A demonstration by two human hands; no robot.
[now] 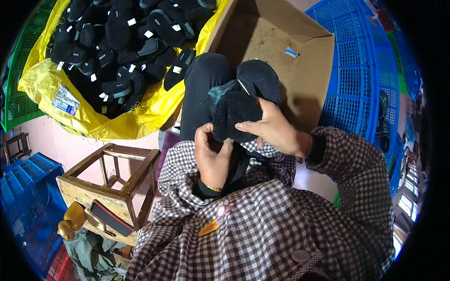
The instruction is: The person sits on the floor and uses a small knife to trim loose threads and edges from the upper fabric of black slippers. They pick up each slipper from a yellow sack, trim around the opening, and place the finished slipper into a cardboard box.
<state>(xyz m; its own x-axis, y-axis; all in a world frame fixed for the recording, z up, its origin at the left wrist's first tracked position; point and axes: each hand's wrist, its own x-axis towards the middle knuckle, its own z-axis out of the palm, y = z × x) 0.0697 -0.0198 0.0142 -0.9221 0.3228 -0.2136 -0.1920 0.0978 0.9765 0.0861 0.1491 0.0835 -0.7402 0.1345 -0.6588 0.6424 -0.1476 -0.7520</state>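
Over my lap I hold a black fluffy slipper (236, 114), with a bit of teal material (219, 93) at its far left edge. My right hand (281, 133) grips its right side, thumb lying on the plush and fingers behind. At the near edge, my left hand (213, 161) pinches the slipper between thumb and bent fingers. The side facing away from me is hidden. To the left of my knees, a yellow woven sack (154, 110) gapes wide, full of black slippers (119, 30) with small white tags.
Beyond my knees stands an open cardboard box (311, 70) with a blue-and-white scrap (291, 52) inside. Blue plastic crates (349, 70) rise on the right. On the left are a wooden stool frame (101, 189), a gold-coloured metal piece (72, 220) and another blue crate (33, 206).
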